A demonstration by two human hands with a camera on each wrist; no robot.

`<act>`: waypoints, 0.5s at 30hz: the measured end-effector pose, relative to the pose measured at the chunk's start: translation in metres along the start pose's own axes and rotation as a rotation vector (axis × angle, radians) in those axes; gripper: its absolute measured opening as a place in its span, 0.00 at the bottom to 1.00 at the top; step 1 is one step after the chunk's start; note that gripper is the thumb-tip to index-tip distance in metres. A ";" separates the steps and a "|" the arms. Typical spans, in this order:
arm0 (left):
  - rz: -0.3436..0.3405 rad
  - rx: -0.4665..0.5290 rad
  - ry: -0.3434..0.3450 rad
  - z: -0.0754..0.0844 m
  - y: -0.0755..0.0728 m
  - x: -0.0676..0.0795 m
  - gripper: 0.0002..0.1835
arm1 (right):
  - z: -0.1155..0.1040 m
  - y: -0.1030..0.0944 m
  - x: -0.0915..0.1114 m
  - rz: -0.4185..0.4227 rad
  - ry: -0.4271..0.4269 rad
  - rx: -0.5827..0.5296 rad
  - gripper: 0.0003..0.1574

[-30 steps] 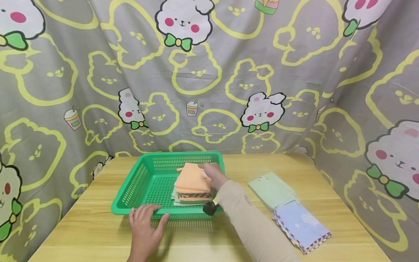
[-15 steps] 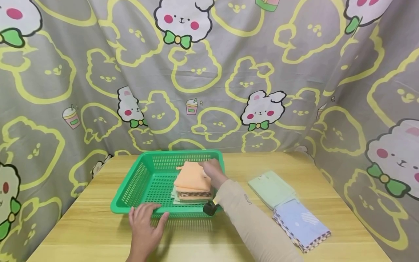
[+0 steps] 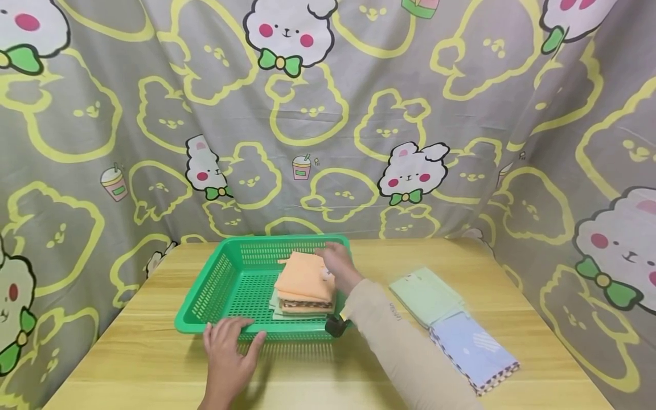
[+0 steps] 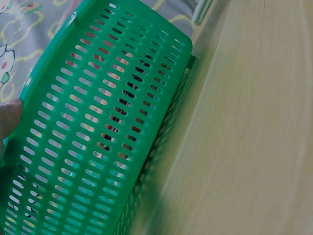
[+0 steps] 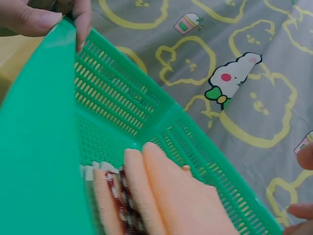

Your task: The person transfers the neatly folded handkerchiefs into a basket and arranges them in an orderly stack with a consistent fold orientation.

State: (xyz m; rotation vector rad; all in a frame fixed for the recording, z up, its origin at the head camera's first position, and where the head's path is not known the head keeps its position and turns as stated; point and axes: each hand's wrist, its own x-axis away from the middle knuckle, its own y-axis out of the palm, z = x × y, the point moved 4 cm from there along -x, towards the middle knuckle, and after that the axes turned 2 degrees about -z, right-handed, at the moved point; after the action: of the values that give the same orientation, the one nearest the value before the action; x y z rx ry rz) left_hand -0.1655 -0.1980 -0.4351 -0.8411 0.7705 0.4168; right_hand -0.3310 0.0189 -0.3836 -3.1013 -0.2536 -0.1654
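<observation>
A stack of folded towels, a plain orange one [image 3: 302, 276] on top, lies in the right half of a green plastic basket [image 3: 205, 285]. Patterned and pale green edges show beneath it. My left hand [image 3: 229, 354] holds the basket's front rim, thumb outside and fingers over the edge; in the right wrist view that hand [image 5: 39, 19] shows at the upper left. Beside the stack's right edge is my right hand [image 3: 339, 263], near the basket's right rim. In the right wrist view its fingertips [image 5: 299, 215] appear spread apart, holding nothing.
On the wooden table [image 3: 138, 364], right of the basket, lie a folded pale green towel [image 3: 427, 296] and a folded blue towel [image 3: 474, 350] with a checked edge, overlapping. A grey cartoon-print curtain [image 3: 328, 136] stands behind and at both sides.
My right hand has shifted slightly right and up from the top of the towel stack. The left hand has kept its place on the basket rim.
</observation>
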 end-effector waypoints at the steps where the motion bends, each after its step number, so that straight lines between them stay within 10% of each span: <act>1: 0.000 -0.001 0.000 0.000 0.000 0.000 0.16 | -0.002 -0.001 0.000 -0.003 -0.011 -0.002 0.38; 15: -0.011 0.001 -0.006 0.003 -0.001 0.000 0.16 | -0.022 -0.040 0.010 -0.047 -0.078 -0.128 0.20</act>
State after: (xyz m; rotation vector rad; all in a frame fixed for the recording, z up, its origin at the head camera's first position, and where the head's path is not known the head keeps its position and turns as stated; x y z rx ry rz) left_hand -0.1632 -0.1965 -0.4331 -0.8427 0.7607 0.4091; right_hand -0.3301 0.0588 -0.3600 -3.2352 -0.3315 -0.0646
